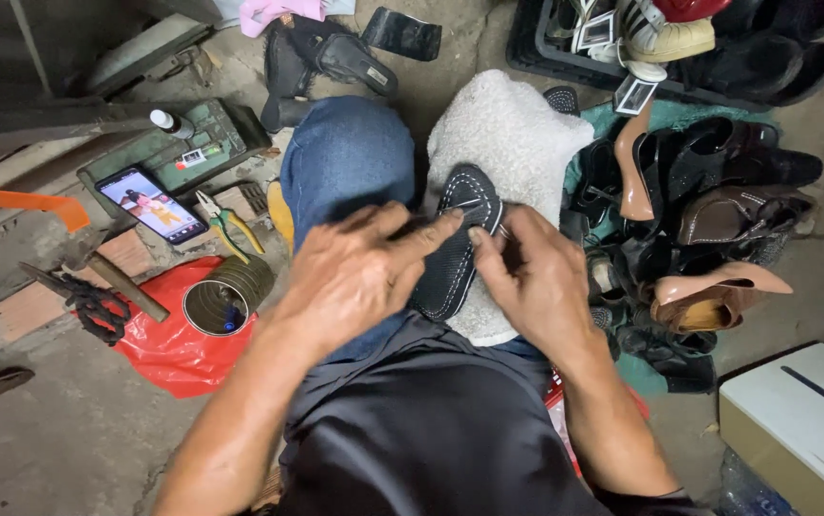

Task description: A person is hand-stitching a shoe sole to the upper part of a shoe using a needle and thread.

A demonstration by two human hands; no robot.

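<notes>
A black shoe (460, 239) with white stitching along its rim lies sole-side across a white fluffy towel (512, 143) on my lap. My left hand (354, 277) rests over the shoe's left side, fingers stretched toward its edge. My right hand (526, 277) pinches the shoe's right rim near the stitching with thumb and fingers. Whether a needle or thread is between the fingers cannot be made out. My knee in blue jeans (345, 158) is just left of the towel.
A heap of shoes and heels (708, 229) lies to the right, and a black crate (565, 62) of shoes sits behind it. On the left are a phone (152, 204), pliers (225, 222), an open tin can (221, 301), scissors (92, 306), a red plastic bag (168, 349). A white box (803, 420) stands at lower right.
</notes>
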